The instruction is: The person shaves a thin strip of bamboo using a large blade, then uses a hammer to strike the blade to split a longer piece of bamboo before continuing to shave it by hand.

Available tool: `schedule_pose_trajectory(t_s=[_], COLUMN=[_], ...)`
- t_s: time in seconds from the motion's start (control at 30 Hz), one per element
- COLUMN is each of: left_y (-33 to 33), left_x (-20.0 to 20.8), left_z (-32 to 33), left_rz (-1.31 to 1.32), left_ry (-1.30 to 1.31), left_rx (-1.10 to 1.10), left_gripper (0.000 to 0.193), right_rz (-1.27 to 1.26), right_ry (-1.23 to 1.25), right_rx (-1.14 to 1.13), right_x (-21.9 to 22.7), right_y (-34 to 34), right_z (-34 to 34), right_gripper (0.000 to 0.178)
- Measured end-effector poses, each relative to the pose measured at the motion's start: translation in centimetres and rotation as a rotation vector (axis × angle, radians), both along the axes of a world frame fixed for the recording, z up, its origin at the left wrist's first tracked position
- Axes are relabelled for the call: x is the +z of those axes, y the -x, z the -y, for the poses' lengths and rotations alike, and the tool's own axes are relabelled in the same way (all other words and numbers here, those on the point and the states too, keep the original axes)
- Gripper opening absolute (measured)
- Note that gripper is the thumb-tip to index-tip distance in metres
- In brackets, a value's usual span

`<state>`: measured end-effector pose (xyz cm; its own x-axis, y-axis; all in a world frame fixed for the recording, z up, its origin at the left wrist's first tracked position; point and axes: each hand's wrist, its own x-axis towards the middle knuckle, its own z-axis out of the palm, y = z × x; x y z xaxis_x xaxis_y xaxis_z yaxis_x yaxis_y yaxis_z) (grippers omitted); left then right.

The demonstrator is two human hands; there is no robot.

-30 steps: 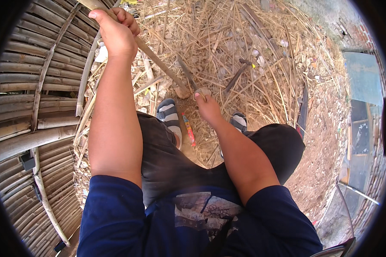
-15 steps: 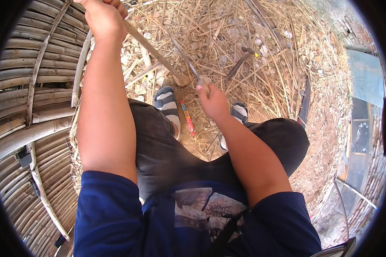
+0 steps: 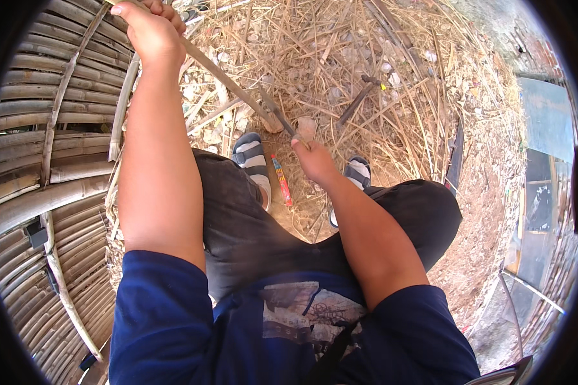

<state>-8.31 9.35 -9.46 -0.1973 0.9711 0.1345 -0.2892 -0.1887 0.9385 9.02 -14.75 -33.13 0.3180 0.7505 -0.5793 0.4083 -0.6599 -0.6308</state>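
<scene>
My left hand (image 3: 154, 32) is raised at the upper left, its fingers wrapped round the upper part of a long wooden stick (image 3: 218, 74). The stick slants down to the right, its lower end close to the ground just beyond my left foot. My right hand (image 3: 316, 162) grips the handle of a knife (image 3: 277, 114) between my knees. Its dark, narrow blade points up and to the left, and lies at or right beside the stick's lower part; whether they touch I cannot tell.
A slim red-and-yellow packet (image 3: 281, 179) lies between my sandalled feet. A flat stone (image 3: 306, 128) sits beyond my right hand. Straw and split strips (image 3: 404, 109) litter the ground, with a dark piece of wood (image 3: 356, 101) among them. A bamboo slat wall (image 3: 51, 154) rises at left.
The knife blade has come down and swung left toward the stick's lower end, and my right hand has dropped a little. My left hand keeps its hold on the stick, nearly unmoved.
</scene>
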Motion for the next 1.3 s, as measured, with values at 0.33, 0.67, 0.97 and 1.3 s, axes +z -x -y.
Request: schedule_pose_trajectory(t_s=[0.33, 0.67, 0.97, 1.3], left_y=[3.3, 3.5, 2.2, -0.3], left_x=[-1.7, -1.6, -0.2, 2.1], left_z=[-2.0, -2.0, -0.3, 2.7], left_rz=[0.069, 0.083, 0.109, 0.058], left_ry=[0.071, 0.048, -0.006, -0.272], left_rx=[0.085, -0.002, -0.294, -0.275], left_gripper=[0.069, 0.068, 0.075, 0.056], right_rz=[0.182, -0.413, -1.058, -0.484], right_ry=[0.09, 0.099, -0.111, -0.301], right_rx=[0.117, -0.263, -0.305, -0.164], right_x=[-1.3, -1.4, 11.4, 17.3], right_y=[-0.2, -1.2, -1.3, -2.8], right_z=[2.1, 1.0, -3.7, -2.8], right_gripper=[0.065, 0.058, 0.056, 0.039])
